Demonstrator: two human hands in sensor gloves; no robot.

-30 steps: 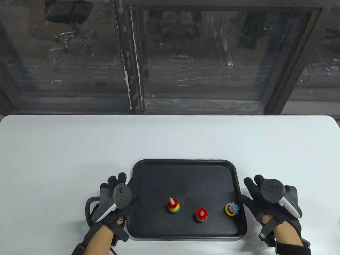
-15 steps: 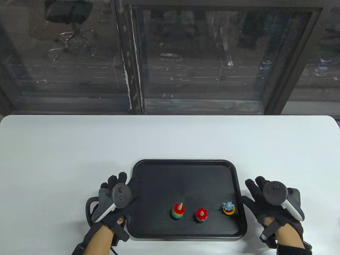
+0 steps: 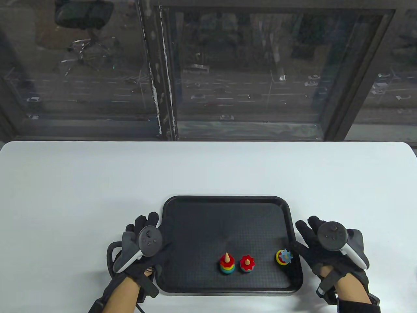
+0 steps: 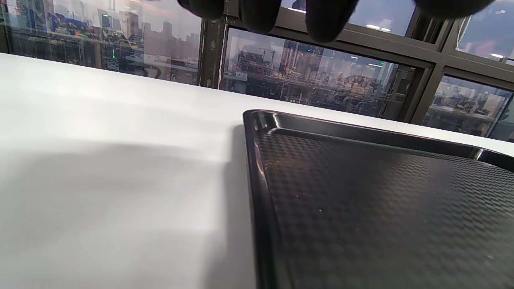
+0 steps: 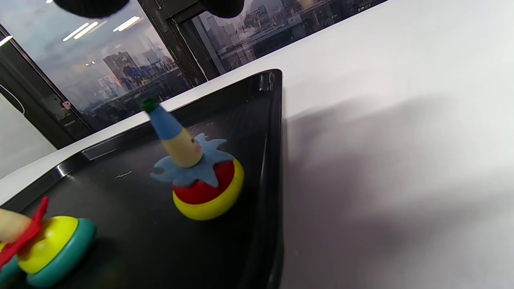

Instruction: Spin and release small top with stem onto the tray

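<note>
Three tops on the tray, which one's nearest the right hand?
The blue-star top with the yellow and red body, by the tray's right rim. The red-flower top and rainbow-ringed top sit further left of the right hand.

The far half of the black tray (image 3: 228,208) is lying bare in the middle of the frame, giving open room from above. Three tops are crowding its lower strip: a rainbow top (image 3: 226,263) just beside a red-flower top (image 3: 247,263), and a blue-star top (image 3: 284,257) sitting tilted close to the right rim, narrowing entry there
</note>
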